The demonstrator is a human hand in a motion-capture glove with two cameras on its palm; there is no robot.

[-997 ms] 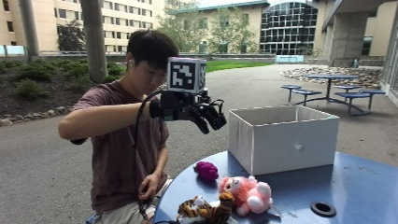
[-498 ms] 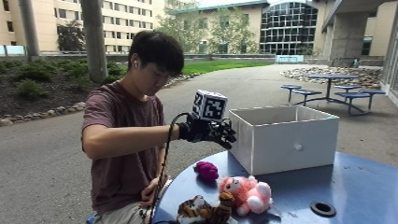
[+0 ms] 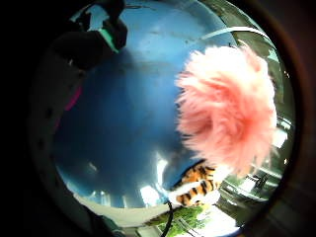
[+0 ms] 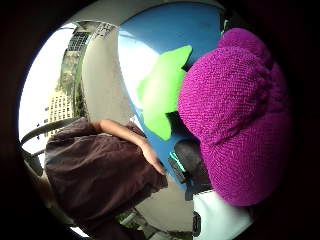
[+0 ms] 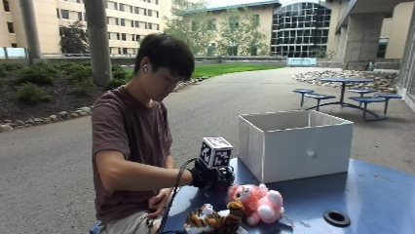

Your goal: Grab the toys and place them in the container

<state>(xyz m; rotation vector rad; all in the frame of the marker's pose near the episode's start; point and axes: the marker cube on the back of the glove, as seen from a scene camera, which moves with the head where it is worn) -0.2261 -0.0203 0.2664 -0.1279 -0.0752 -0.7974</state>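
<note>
In the outside view my gloved right hand [image 5: 209, 178] is down at the blue table [image 5: 379, 192], left of the white box [image 5: 295, 146]. It covers the spot where the purple toy lies. That purple knitted toy [image 4: 235, 115] fills much of the thumb side palm view, close to the palm, with a green leaf-shaped piece [image 4: 162, 97] beside it on the table. A pink plush [image 5: 257, 202] [image 3: 229, 103] lies just right of the hand. A striped tiger plush [image 5: 211, 222] [image 3: 197, 185] sits at the table's near edge.
The white box is open at the top and stands behind the toys. A black ring [image 5: 336, 217] is set in the tabletop right of the pink plush. The person's bare left hand [image 5: 159, 202] hangs by the table's edge.
My right hand has come down from chest height beside the box to the tabletop, onto the place of the purple toy. The pink and tiger plush have not moved.
</note>
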